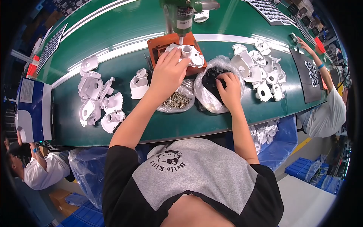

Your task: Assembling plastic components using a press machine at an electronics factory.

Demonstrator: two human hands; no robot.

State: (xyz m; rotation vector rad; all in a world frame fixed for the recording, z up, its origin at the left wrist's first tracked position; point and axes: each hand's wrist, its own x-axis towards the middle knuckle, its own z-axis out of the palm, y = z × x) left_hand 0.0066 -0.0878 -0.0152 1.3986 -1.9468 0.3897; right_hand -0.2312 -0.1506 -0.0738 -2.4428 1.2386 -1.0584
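My left hand (169,70) lies over a white plastic housing (186,50), its fingers pressed on the near left side. The housing sits in an orange fixture (155,45), under the tip of a green machine spindle (182,22). My right hand (229,87) is at the mouth of a clear plastic bag (207,99) of small black parts (210,80). Its fingers are curled in among them; whether they pinch a part is hidden. Between my arms is a bag of screws (176,101), partly behind my left wrist.
White housings lie in a left group (90,86) and a right group (261,68); a single housing (139,84) stands beside my left forearm. A black sheet of small parts (307,75) is at right, near a co-worker's arm (321,66). A blue-white machine (36,109) borders the left edge.
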